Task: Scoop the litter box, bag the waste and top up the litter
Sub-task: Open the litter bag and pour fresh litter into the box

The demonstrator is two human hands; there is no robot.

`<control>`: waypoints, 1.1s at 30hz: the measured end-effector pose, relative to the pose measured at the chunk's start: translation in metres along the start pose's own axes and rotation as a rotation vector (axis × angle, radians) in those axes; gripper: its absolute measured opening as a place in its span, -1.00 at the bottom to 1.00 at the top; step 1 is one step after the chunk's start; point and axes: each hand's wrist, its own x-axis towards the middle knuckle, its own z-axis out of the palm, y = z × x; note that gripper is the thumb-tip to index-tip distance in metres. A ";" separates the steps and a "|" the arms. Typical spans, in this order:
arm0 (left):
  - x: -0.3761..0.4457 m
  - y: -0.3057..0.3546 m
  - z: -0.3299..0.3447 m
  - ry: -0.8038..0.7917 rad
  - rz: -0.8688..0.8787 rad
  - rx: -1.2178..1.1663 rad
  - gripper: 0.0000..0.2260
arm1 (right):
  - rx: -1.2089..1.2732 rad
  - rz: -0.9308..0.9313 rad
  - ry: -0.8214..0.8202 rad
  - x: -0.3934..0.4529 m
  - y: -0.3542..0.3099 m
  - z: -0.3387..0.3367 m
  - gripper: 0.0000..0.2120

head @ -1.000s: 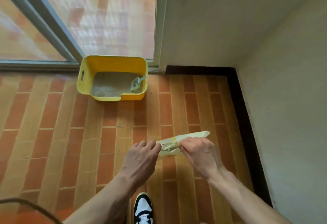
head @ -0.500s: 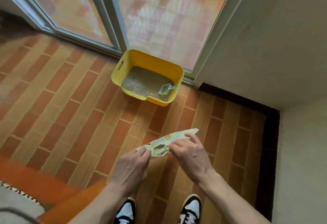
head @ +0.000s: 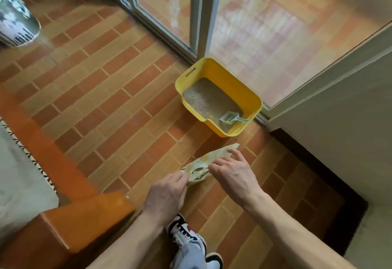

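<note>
**Pale bag held in both hands short of the yellow litter box**

The yellow litter box (head: 219,96) is sitting on the brick-patterned floor (head: 101,90), against the sliding glass door (head: 254,24). It is holding a layer of grey-beige litter (head: 203,99), and a pale blue slotted scoop (head: 230,117) is lying in its near right corner, handle leaning toward the rim. Nearer the person than the box, the left hand (head: 167,194) is pinching one end of a crumpled, cream-coloured printed bag (head: 209,162), while the right hand (head: 232,175) is grasping it by thumb and forefinger, other fingers spread. The bag is hanging in the air above the floor. A black-and-white shoe (head: 186,237) is showing below the hands.
</note>
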 end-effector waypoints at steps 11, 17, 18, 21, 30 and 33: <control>0.023 -0.024 0.042 -0.024 -0.187 -0.128 -0.88 | -0.086 0.013 -0.058 0.049 0.010 0.034 -0.83; 0.032 -0.039 0.038 -0.048 -0.243 -0.138 -0.88 | -0.014 0.012 0.037 0.060 0.009 0.036 -0.88; 0.032 -0.040 0.037 -0.053 -0.266 -0.157 -0.88 | 0.006 0.022 0.039 0.059 0.008 0.038 -0.87; 0.034 -0.041 0.036 -0.062 -0.338 -0.195 -0.93 | 0.085 0.093 0.064 0.056 0.001 0.038 -0.77; 0.044 -0.033 0.031 -0.030 -0.323 -0.134 -0.93 | 1.004 0.993 -0.287 0.071 -0.049 0.019 -0.35; 0.045 -0.023 0.034 -0.030 -0.298 -0.113 -0.86 | 1.174 1.096 -0.459 0.091 -0.048 0.022 -0.29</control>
